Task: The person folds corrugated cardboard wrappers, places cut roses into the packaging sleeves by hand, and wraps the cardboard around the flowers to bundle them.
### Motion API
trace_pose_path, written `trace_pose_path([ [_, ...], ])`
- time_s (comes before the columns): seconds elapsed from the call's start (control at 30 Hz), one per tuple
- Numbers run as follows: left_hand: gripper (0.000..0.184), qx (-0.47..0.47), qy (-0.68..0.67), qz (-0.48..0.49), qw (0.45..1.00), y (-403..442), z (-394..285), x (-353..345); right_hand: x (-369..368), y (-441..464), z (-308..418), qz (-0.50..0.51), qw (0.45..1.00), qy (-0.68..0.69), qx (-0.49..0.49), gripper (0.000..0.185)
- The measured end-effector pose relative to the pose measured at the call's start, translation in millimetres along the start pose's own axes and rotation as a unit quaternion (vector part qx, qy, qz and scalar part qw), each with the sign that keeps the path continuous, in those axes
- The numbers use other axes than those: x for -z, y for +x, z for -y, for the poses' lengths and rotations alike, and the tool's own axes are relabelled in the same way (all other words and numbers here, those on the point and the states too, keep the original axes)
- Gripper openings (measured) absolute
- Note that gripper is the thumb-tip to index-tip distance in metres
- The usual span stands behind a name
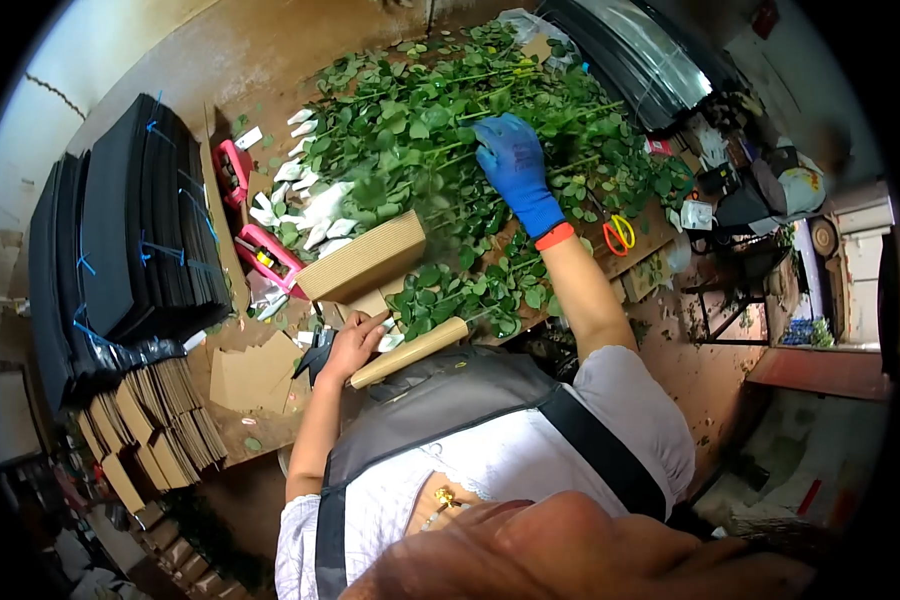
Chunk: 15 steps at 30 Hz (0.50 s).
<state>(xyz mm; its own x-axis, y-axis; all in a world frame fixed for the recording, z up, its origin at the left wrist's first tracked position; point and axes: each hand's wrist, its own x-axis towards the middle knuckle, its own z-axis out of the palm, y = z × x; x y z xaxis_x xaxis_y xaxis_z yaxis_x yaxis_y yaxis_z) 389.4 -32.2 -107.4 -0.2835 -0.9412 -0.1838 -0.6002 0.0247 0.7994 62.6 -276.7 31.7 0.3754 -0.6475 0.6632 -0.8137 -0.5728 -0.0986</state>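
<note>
My right hand (513, 160), in a blue glove, reaches into a heap of leafy green rose stems (400, 125). Its fingers curl around a rose stem, and leaves partly cover the fingertips. My bare left hand (353, 347) rests at the near table edge, fingers slightly apart, beside a white wrapped rose head (390, 342). Just beyond it, a folded corrugated cardboard piece (365, 258) stands tilted, with a smaller leafy bunch (470, 297) to its right. A tan cardboard roll (410, 353) lies along the edge by my left wrist.
Pink tape dispensers (267, 258) stand left of the stems. Stacks of black sheets (145, 220) and folded cardboard (155, 425) fill the left side. Orange- and yellow-handled scissors (618, 236) lie at right. Shiny wrapping sheets (640, 55) occupy the back right.
</note>
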Motion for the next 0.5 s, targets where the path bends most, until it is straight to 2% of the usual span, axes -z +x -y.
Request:
trace_pose_path([
  [0.07, 0.033, 0.008, 0.032, -0.012, 0.999, 0, -2, -2, 2, -4, 8, 0.026, 0.997, 0.061, 0.034, 0.037],
  [0.17, 0.030, -0.077, 0.052, -0.066, 0.994, 6, 12, -12, 31, 9, 47, -0.024, 0.993, 0.089, 0.074, 0.038],
  [0.27, 0.028, -0.055, -0.002, -0.069, 0.996, 2, 14, -14, 55, 2, 86, 0.041, 0.972, 0.138, 0.183, 0.031],
  [0.33, 0.028, -0.046, 0.000, -0.090, 0.995, 3, 32, -24, 60, -16, 104, 0.202, 0.944, 0.110, 0.235, 0.029],
  [0.37, 0.028, -0.153, -0.030, -0.143, 0.977, 5, 35, -23, 58, -24, 108, 0.285, 0.918, 0.096, 0.260, 0.028],
  [0.4, 0.036, -0.029, -0.121, -0.097, 0.987, 3, 37, -28, 51, -34, 106, 0.342, 0.904, 0.059, 0.249, 0.028],
  [0.47, 0.051, 0.083, -0.244, -0.077, 0.963, 3, 44, -31, 40, -55, 100, 0.449, 0.866, -0.017, 0.220, 0.026],
  [0.5, 0.065, 0.019, -0.149, -0.082, 0.985, 0, 39, -25, 41, -51, 96, 0.521, 0.838, -0.056, 0.152, 0.025],
])
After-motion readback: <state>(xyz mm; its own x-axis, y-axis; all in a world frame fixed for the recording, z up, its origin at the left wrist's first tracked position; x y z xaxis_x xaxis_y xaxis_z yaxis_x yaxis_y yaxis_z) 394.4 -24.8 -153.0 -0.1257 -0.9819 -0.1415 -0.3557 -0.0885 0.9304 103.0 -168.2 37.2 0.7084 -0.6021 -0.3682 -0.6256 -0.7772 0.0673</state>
